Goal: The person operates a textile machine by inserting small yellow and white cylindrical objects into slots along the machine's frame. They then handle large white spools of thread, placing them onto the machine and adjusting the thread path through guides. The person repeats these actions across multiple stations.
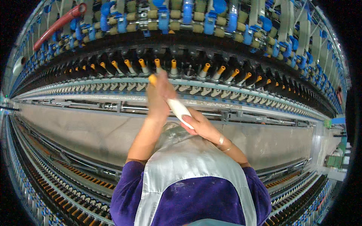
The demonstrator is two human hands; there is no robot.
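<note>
A white yarn bobbin [177, 108] lies slantwise across the space between my two hands, in front of the spinning machine. My right hand [197, 123] is closed round its lower end, near the apron. Its upper part passes into my left hand [162, 92], which is slightly blurred and wrapped about it. An orange tube tip [152, 80] sticks out on the far left of that hand and seems to belong to the same bobbin. Just beyond my left fingers stands a row of orange-tipped bobbins [174, 67], and one spindle [189, 71] in it carries no bobbin.
Blue and cream drafting rollers [163, 20] run above the row, with a red tube [60, 26] at upper left. A pale rail [226, 101] lies between me and the bobbins. Behind me, another machine with orange-tipped tubes [86, 174] lines the aisle floor [75, 124].
</note>
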